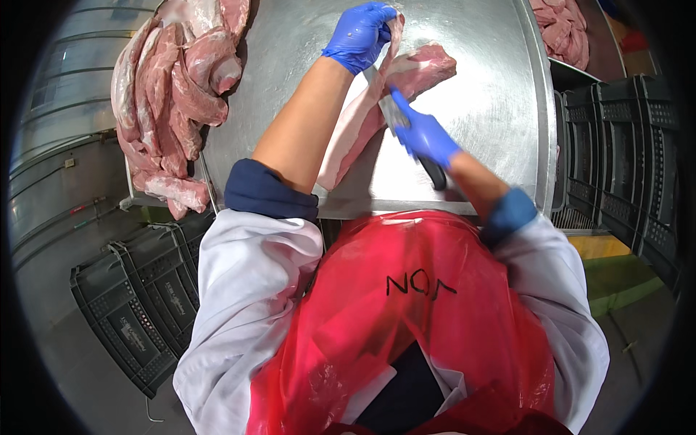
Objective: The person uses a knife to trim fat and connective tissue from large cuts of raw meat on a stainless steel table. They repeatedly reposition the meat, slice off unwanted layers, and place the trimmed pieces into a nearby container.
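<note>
On the steel table (275, 87), a long pale-pink piece of pork (428, 72) lies diagonally under my hands. My left hand (359, 40), in a blue glove, is closed on a thin strip (395, 32) of that meat and holds it up at the far end. My right hand (424, 138), also gloved in blue, grips a knife with a black handle (435, 174); its blade (388, 109) is against the meat, just below the raised strip, and is partly hidden by my fingers.
A large heap of pork pieces (167, 94) lies at the table's left. More meat (562, 32) fills a container at the top right. Stacked black plastic crates stand at the right (616, 152) and lower left (138, 312). My red apron (391, 254) meets the table's near edge.
</note>
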`<state>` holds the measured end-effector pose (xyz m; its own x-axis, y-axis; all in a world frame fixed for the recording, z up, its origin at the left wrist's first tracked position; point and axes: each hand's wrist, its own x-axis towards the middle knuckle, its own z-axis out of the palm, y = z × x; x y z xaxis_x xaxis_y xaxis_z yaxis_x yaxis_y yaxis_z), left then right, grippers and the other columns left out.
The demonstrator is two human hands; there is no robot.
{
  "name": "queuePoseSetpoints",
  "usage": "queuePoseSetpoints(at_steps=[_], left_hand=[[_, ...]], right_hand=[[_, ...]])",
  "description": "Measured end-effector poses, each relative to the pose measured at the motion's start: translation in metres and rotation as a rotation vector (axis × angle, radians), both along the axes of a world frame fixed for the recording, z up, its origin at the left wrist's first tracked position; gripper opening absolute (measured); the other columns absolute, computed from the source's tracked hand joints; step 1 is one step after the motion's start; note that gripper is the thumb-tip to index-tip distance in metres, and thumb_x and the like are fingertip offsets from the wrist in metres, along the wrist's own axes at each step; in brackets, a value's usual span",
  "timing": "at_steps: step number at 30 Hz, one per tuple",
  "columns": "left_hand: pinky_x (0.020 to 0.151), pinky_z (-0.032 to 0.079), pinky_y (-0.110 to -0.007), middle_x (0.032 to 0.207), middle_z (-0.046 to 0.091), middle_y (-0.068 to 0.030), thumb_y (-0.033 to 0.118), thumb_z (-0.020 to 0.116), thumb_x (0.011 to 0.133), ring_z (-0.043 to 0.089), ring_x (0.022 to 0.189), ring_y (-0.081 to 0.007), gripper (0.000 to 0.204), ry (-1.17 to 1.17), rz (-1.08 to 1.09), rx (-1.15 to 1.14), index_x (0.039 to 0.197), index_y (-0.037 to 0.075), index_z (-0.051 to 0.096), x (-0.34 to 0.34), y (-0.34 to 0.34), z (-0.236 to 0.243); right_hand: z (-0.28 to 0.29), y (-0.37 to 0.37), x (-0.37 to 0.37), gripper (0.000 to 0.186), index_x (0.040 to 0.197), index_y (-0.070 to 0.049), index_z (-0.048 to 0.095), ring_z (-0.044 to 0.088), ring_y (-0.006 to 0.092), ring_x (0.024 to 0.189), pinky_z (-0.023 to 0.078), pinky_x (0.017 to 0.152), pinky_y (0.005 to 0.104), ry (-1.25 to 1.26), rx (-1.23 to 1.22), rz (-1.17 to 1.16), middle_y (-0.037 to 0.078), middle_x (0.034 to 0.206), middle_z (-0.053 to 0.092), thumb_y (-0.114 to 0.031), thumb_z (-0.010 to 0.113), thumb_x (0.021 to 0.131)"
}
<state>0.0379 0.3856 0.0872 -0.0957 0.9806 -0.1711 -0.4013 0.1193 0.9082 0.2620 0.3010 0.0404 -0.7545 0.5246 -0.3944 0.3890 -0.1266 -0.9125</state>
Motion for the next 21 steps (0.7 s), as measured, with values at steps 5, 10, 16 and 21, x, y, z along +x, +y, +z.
queuePoseSetpoints(at_steps=[5,10,16,21], left_hand=[[0.079,0.054,-0.031,0.095,0.069,-0.0118,0.014,0.063,0.096,0.066,0.085,-0.0194,0.02,-0.116,-0.104,0.128,0.101,-0.005,0.065,-0.033,-0.005,-0.019],[0.052,0.043,-0.03,0.066,0.057,-0.0003,0.011,0.06,0.094,0.052,0.057,-0.014,0.011,-0.028,0.19,-0.071,0.086,0.008,0.067,-0.001,-0.027,0.033],[0.057,0.043,-0.027,0.072,0.056,-0.0013,0.008,0.061,0.095,0.052,0.064,-0.0128,0.01,-0.212,0.267,0.052,0.086,0.01,0.063,-0.009,-0.052,0.054],[0.057,0.043,-0.024,0.073,0.058,-0.0004,0.009,0.062,0.095,0.053,0.064,-0.0112,0.009,-0.264,0.342,0.059,0.087,0.01,0.064,-0.025,-0.066,0.072]], right_hand=[[-0.012,-0.021,0.008,0.078,0.162,-0.031,0.018,0.056,0.0125,0.052,0.052,0.049,0.0299,0.056,-0.045,0.012,0.006,0.072,0.062,-0.01,0.053,0.096],[-0.02,-0.017,-0.007,0.071,0.162,-0.026,0.02,0.064,0.0174,0.065,0.057,0.063,0.0334,-0.074,0.04,0.08,0.011,0.084,0.066,-0.021,0.051,0.098],[0.005,-0.024,-0.012,0.082,0.163,-0.026,0.015,0.062,0.0172,0.059,0.057,0.06,0.032,-0.017,-0.004,0.174,0.009,0.08,0.065,-0.011,0.051,0.091],[-0.002,-0.039,-0.011,0.08,0.163,-0.03,0.016,0.061,0.0174,0.058,0.056,0.056,0.032,-0.075,0.03,0.224,0.008,0.077,0.063,-0.013,0.051,0.093]])
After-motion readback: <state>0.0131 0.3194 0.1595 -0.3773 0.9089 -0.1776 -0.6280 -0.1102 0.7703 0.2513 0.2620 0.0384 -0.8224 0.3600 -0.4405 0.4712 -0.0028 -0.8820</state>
